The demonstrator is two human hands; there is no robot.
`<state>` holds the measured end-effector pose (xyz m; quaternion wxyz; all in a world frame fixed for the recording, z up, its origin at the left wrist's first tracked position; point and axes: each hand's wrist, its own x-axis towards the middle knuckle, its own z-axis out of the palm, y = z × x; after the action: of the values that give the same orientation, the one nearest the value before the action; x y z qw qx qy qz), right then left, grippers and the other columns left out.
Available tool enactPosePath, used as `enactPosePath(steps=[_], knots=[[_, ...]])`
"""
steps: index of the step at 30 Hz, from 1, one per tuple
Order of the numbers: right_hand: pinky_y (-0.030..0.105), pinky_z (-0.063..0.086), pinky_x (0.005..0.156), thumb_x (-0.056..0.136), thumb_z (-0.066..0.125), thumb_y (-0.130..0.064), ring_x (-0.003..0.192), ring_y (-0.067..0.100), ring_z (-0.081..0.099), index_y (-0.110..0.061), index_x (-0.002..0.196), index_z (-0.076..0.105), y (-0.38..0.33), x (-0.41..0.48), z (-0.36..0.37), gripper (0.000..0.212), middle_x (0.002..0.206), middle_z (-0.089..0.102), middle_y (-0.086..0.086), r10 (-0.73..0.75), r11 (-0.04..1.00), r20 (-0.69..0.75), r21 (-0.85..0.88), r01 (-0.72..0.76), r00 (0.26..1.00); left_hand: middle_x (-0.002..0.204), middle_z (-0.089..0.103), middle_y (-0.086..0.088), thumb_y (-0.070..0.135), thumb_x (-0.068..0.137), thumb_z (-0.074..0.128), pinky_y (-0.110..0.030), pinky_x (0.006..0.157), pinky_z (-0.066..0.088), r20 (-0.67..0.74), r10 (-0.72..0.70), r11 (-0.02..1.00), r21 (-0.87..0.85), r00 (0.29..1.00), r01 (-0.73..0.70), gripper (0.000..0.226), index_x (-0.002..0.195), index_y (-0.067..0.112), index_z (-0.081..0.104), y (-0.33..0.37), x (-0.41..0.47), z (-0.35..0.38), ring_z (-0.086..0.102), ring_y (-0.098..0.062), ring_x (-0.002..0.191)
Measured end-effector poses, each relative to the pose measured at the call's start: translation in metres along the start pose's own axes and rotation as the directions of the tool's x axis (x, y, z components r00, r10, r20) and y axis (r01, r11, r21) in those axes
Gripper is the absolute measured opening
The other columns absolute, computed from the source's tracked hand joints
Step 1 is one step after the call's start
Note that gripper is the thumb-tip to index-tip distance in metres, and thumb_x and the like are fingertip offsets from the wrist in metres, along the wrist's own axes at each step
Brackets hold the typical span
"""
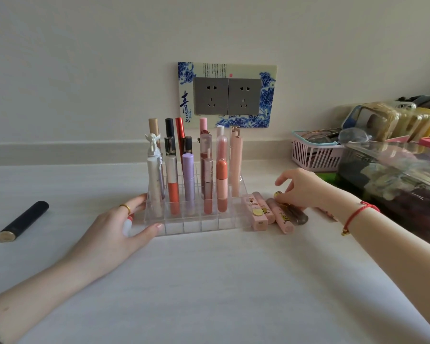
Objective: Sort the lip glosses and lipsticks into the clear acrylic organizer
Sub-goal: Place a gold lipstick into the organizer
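While our left hand (pixel 114 225) braces the near left corner of the organizer (pixel 199 225), thumb along its front edge and fingers spread open against its side, our right hand (pixel 301 191) reaches down over a cluster of loose tubes (pixel 273 213) lying on the table (pixel 209 281) just right of the organizer. The right fingertips (pixel 282 198) curl onto a gold-capped tube (pixel 278 194) at the back of that cluster; we cannot tell whether they have gripped it or merely touch it. A small red-and-white tube (pixel 128 223) shows under our left fingers, though whether it is held is unclear. Upright in the organizer stand many glosses and lipsticks, among them a white tube (pixel 154 187) topped with an angel figure, an orange gloss (pixel 173 192), a lilac tube (pixel 188 180) and a tall pink one (pixel 235 165); the front row of cells stands empty. A dark tube (pixel 23 220) with a gold end lies well apart at the left. Behind, a blue-and-white socket plate (pixel 227 95) hangs on the wall, and a pink basket (pixel 315 155) sits at the right.
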<state>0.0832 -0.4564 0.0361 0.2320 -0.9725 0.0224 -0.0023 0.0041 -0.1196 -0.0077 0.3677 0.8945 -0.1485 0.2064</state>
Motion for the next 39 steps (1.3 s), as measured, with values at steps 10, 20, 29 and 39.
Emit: enactPosePath(steps=[10, 20, 29, 39], knots=[[0.019, 0.054, 0.045, 0.079, 0.066, -0.010, 0.062, 0.014, 0.065, -0.011, 0.110, 0.060, -0.022, -0.019, -0.029, 0.031, 0.083, 0.060, -0.001, -0.148, 0.969, -0.158, 0.176, 0.175, 0.976, 0.102, 0.047, 0.039, 0.027, 0.075, 0.071, 0.010, 0.074, 0.026, -0.002, 0.034, 0.999, -0.013, 0.999, -0.034, 0.050, 0.114, 0.043, 0.045, 0.000, 0.000, 0.001, 0.039, 0.032, 0.093], [0.012, 0.053, 0.056, 0.075, 0.071, -0.012, 0.067, 0.005, 0.069, -0.022, 0.096, 0.065, -0.068, -0.051, -0.038, 0.024, 0.086, 0.066, -0.005, -0.357, 0.716, -0.386, 0.471, 0.515, 0.851, 0.103, 0.048, 0.041, 0.030, 0.074, 0.071, 0.010, 0.077, 0.026, 0.010, 0.016, 1.000, -0.006, 1.000, -0.016, 0.052, 0.113, 0.048, 0.042, 0.002, -0.001, 0.000, 0.045, 0.021, 0.098], [0.020, 0.057, 0.060, 0.074, 0.072, -0.015, 0.068, 0.007, 0.068, -0.026, 0.095, 0.062, -0.068, -0.044, -0.016, 0.026, 0.087, 0.062, -0.011, -0.373, 0.758, -0.419, 0.377, 0.532, 0.828, 0.100, 0.047, 0.043, 0.027, 0.075, 0.071, 0.009, 0.074, 0.026, 0.020, 0.041, 0.999, -0.018, 0.999, -0.040, 0.051, 0.103, 0.057, 0.040, 0.002, -0.001, -0.001, 0.039, 0.033, 0.091], [0.019, 0.055, 0.066, 0.073, 0.073, -0.015, 0.073, 0.010, 0.067, -0.027, 0.094, 0.063, -0.065, -0.041, -0.001, 0.026, 0.089, 0.065, -0.007, -0.410, 0.774, -0.363, 0.347, 0.530, 0.837, 0.109, 0.057, 0.028, 0.030, 0.075, 0.070, 0.002, 0.082, 0.032, 0.034, 0.024, 1.000, -0.004, 0.999, -0.023, 0.052, 0.112, 0.052, 0.042, -0.002, -0.001, 0.000, 0.052, 0.004, 0.107]])
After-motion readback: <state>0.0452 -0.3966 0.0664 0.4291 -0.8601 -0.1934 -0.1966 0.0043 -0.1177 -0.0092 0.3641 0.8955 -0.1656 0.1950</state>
